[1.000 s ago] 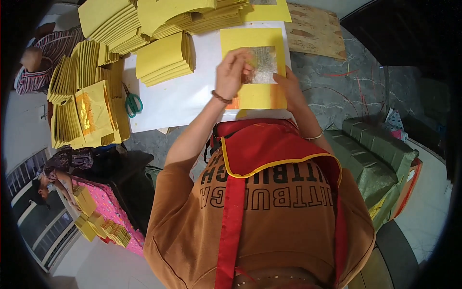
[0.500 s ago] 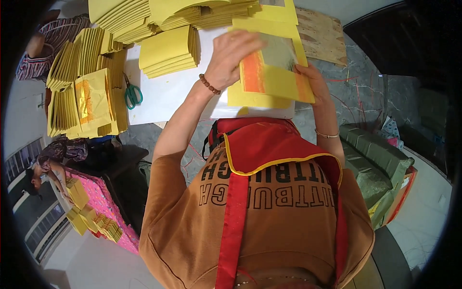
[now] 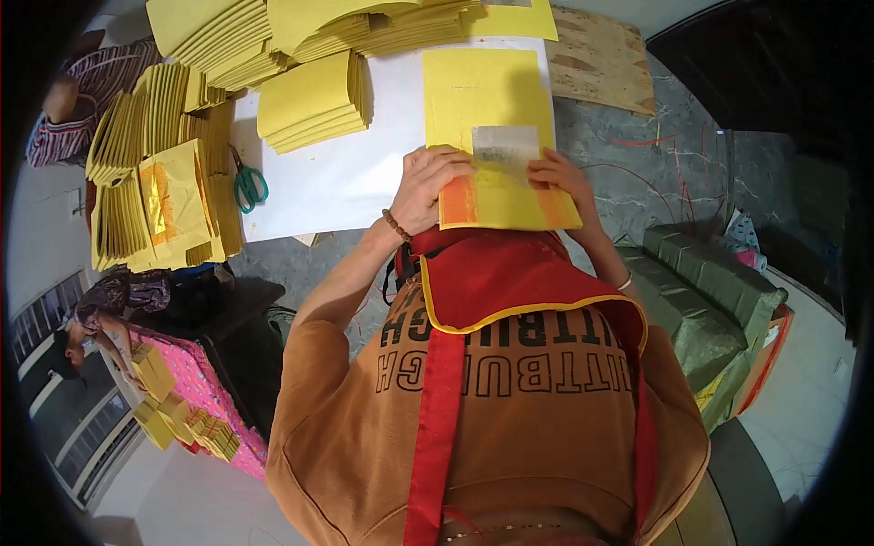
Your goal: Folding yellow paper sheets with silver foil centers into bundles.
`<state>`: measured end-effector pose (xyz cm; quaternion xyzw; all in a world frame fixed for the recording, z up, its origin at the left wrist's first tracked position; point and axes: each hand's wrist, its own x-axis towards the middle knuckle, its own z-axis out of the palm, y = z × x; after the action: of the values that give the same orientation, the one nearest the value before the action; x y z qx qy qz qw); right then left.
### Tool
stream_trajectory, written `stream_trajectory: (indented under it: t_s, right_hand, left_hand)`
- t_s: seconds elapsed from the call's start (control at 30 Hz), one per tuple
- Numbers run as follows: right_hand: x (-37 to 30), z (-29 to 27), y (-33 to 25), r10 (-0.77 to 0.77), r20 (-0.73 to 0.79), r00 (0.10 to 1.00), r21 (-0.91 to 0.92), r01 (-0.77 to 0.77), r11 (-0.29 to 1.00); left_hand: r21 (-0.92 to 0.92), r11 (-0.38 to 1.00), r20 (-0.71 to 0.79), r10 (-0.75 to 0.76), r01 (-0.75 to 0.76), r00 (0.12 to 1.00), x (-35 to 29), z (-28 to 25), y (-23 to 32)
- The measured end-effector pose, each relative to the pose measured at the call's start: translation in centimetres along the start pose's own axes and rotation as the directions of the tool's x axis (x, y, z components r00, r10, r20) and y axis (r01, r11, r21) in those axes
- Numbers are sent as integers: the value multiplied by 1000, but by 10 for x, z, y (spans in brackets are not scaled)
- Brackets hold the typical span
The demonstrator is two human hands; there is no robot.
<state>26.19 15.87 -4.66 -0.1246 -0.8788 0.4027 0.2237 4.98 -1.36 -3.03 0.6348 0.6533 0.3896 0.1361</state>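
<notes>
A yellow paper sheet [image 3: 510, 205] with orange patches at both sides and a silver-grey rectangle lies at the table's near edge, partly past it. Beneath its far part, more plain yellow paper [image 3: 487, 86] extends away from me. My left hand [image 3: 430, 187] holds the sheet's left side, fingers bent over the top and thumb hidden. On the opposite side my right hand [image 3: 563, 182] grips the sheet, its fingertips on the upper face.
Stacks of folded yellow paper [image 3: 314, 96] line the white tabletop's [image 3: 319, 182] far and left sides. Green-handled scissors [image 3: 248, 182] lie by the left stacks. A plywood board [image 3: 601, 59] is beyond at right. At lower left a person [image 3: 114, 305] handles yellow bundles; another person's striped sleeve [image 3: 114, 68] shows.
The patterned sheet has come down and toward me, from raised and tilted to flatter at the table edge. My left hand has moved from above it to its left side.
</notes>
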Motion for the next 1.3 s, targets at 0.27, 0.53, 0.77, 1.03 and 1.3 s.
stream_trajectory:
  t_s: [0.27, 0.53, 0.77, 1.03, 1.3]
  right_hand:
    - [10, 8, 1, 218, 24, 976, 257, -217, 942]
    - [38, 22, -5, 551, -127, 825, 583, -387, 714]
    - [52, 14, -20, 612, -119, 782, 415, -521, 746]
    - [54, 24, -4, 627, -119, 770, 551, -474, 687]
    - [52, 25, 3, 636, -138, 759, 457, -521, 721]
  left_hand:
    - [47, 998, -4, -41, 41, 999, 8, -3, 1]
    - [-142, 798, -74, -598, 586, 798, 33, 10, 0]
    - [-130, 717, -34, -694, 685, 719, 43, 7, -14]
    - [-106, 745, -108, -667, 658, 737, 48, 1, -9]
    - [415, 904, 147, 44, -102, 988, 55, 6, 25]
